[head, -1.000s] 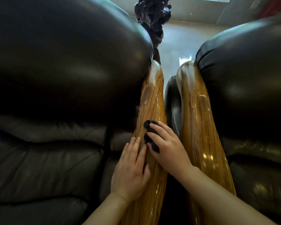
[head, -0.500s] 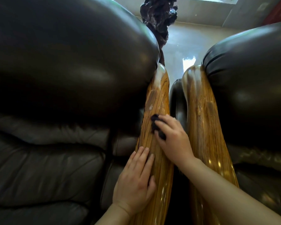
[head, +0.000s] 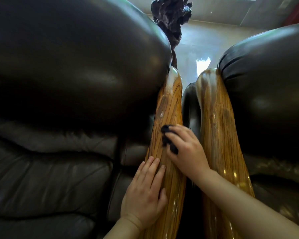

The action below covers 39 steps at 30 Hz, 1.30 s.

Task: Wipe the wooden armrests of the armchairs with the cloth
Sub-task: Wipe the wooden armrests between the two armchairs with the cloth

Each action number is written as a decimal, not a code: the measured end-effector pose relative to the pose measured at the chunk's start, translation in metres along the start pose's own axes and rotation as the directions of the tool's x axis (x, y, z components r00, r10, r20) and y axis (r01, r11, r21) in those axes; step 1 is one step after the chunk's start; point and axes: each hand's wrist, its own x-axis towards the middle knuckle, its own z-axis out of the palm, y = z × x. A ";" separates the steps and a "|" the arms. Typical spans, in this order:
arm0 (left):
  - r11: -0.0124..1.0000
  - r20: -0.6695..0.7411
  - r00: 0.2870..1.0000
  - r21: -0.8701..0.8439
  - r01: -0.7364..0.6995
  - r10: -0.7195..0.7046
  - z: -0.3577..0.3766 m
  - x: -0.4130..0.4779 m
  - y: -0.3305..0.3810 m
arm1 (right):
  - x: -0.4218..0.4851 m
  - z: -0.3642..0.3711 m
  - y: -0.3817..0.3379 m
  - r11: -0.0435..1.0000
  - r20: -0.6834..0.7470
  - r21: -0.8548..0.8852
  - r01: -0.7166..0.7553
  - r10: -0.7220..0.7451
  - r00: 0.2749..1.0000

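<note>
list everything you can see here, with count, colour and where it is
armchairs: 2, dark brown leather, one filling the left, one on the right
wooden armrests: 2, glossy golden brown with dark grain, side by side in the middle; the other is on the right chair
cloth: 1, black, pressed on the left chair's armrest
dark sculpture-like object: 1, blackish purple, top centre behind the chairs; what it is I cannot tell
floor: pale, shiny, between the chair backs
left hand: 1, bare, flat on the same armrest, nearer the camera
right hand: 1, bare, holding the cloth
</note>
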 end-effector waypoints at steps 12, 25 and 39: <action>1.000 0.001 1.000 -0.025 0.000 0.000 0.002 0.000 -0.003 | 0.032 0.007 0.003 0.997 -0.040 -0.066 -0.051 0.048 0.998; 0.999 -0.028 1.000 -0.033 -0.006 0.005 0.001 0.000 -0.004 | 0.076 0.013 -0.012 0.943 0.009 -0.312 0.118 -0.121 0.993; 1.000 -0.048 0.999 -0.020 -0.015 0.014 -0.001 0.002 -0.004 | 0.085 0.021 0.000 0.977 0.125 -0.168 0.130 -0.109 0.986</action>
